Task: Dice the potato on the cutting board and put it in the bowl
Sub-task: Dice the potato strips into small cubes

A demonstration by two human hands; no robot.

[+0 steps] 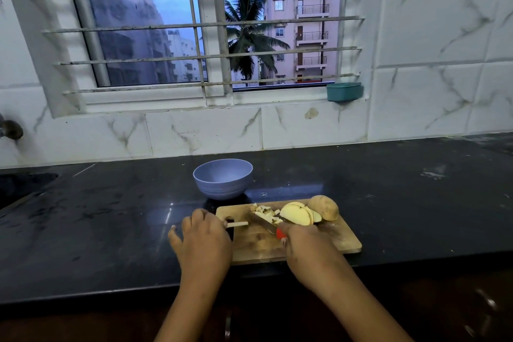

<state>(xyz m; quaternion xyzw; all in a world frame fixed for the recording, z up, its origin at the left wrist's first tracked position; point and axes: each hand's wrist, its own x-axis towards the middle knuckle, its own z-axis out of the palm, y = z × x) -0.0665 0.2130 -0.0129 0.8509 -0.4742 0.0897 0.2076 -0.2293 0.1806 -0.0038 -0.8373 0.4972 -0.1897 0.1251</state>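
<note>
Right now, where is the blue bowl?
In the head view, the bowl sits on the black counter near the middle, just behind the left end of the cutting board, beyond the left hand.

— What sort of place is this?
— A home kitchen: a polished black stone counter (388,203) runs under white marble-veined wall tiles (416,91).
— Anything else?
— A wooden cutting board (341,240) with cut pale potato pieces (295,215) and a red-handled knife (267,225), a lilac round bowl (222,189), and a barred window (211,36) facing pink apartment blocks (308,22).
</note>
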